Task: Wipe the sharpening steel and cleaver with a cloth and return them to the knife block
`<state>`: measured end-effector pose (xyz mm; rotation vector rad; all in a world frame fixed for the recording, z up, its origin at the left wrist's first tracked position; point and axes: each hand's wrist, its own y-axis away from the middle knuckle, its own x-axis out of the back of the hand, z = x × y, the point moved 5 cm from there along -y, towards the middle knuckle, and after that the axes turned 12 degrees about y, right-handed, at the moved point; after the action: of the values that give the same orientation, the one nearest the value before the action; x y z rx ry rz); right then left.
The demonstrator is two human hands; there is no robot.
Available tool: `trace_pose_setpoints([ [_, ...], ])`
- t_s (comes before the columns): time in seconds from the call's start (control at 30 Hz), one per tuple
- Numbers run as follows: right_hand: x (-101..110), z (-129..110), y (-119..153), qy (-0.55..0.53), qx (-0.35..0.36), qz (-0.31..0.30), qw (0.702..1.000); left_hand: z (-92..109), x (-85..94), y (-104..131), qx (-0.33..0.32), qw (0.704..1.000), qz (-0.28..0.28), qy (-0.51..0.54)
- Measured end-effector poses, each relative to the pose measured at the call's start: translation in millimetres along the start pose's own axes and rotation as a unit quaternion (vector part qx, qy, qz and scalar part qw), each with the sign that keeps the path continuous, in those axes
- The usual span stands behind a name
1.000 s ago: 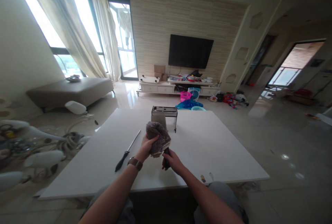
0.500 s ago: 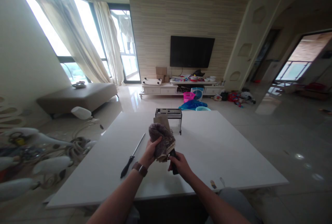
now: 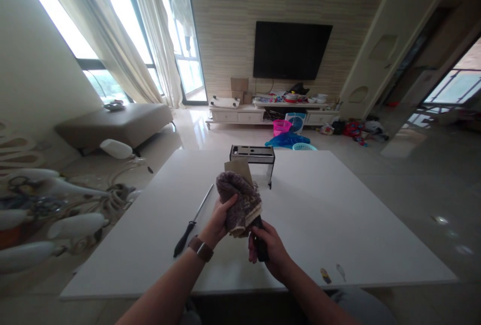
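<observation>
My left hand (image 3: 222, 218) is closed on a brown-grey patterned cloth (image 3: 240, 199), folded around a broad blade. My right hand (image 3: 270, 246) grips the black handle of this cleaver (image 3: 238, 165), whose flat metal end shows above the cloth; the middle of the blade is covered. To the left on the white table (image 3: 323, 214) lies a honing steel (image 3: 192, 222) with a black handle. Just beyond the cleaver stands a black and silver knife rack (image 3: 252, 153) with slots in its top.
Two small flat items, one yellow and dark (image 3: 325, 276) and one pale (image 3: 340, 272), lie near the table's front right edge. White lamp parts (image 3: 78, 225) crowd the floor on the left. Past the far edge are a blue bag (image 3: 287, 139) and a pink basket (image 3: 281, 127).
The view has tilted down and come a little closer to the table. Both hands keep their hold on cloth and cleaver, and more of the blade's end shows above the cloth.
</observation>
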<state>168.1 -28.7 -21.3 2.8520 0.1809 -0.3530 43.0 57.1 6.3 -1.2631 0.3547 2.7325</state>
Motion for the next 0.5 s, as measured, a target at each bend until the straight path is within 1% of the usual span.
trace_pose_setpoints([
  [0.1, -4.9, -5.9, 0.8, -0.071, -0.032, -0.024, 0.997, 1.5, 0.6, -3.3, 0.013, 1.0, -0.004, 0.005],
  [0.2, -6.8, -7.6, 1.2, -0.108, -0.052, -0.043, 0.992, 2.2, 3.2, -6.8, 0.022, 1.0, -0.002, 0.011],
  [0.4, -3.8, 3.3, -1.1, -0.092, -0.044, -0.014, 0.995, 1.8, 7.4, -11.2, 0.022, 1.0, 0.002, -0.002],
  [0.5, -1.5, 4.4, 0.4, -0.086, -0.046, -0.007, 0.995, 1.7, 7.6, -11.5, 0.019, 1.0, 0.004, 0.006],
])
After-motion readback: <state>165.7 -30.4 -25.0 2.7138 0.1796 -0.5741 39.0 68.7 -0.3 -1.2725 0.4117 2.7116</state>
